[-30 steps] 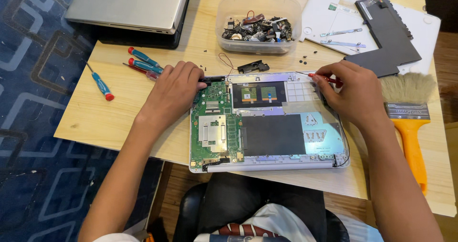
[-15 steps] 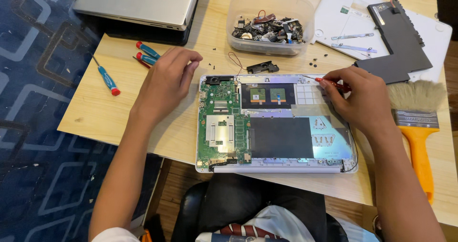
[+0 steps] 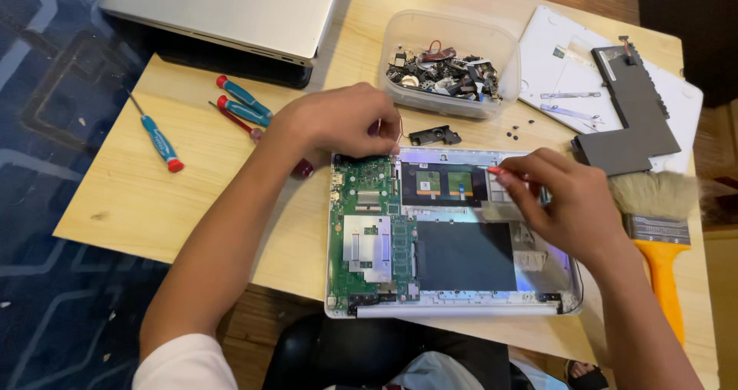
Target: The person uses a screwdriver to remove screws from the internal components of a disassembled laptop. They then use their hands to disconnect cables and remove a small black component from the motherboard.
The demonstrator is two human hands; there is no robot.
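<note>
An opened laptop base point(image 3: 538, 302) lies on the wooden table, with a green circuit board point(image 3: 369, 221) at its left and a black panel point(image 3: 465, 255) in the middle. My left hand point(image 3: 338, 125) hovers at the base's far left corner, its fingers pinched on a thin wire point(image 3: 400, 129). My right hand point(image 3: 569, 205) is over the base's right half and grips a slim red-tipped tool point(image 3: 496, 171) that points left. A small black part point(image 3: 434, 136) lies just beyond the base.
A clear tub of small parts point(image 3: 450, 59) stands behind. Three blue screwdrivers with red ends point(image 3: 242, 98) point(image 3: 157, 140) lie left. A closed silver laptop point(image 3: 231, 9) sits far left, a white cover point(image 3: 553, 59) with a black battery point(image 3: 626, 113) far right, and a yellow-handled brush point(image 3: 653, 229) right.
My left hand has lifted off the base's corner and curled its fingers into a pinch. My right hand has shifted slightly with the tool. The camera view has moved closer.
</note>
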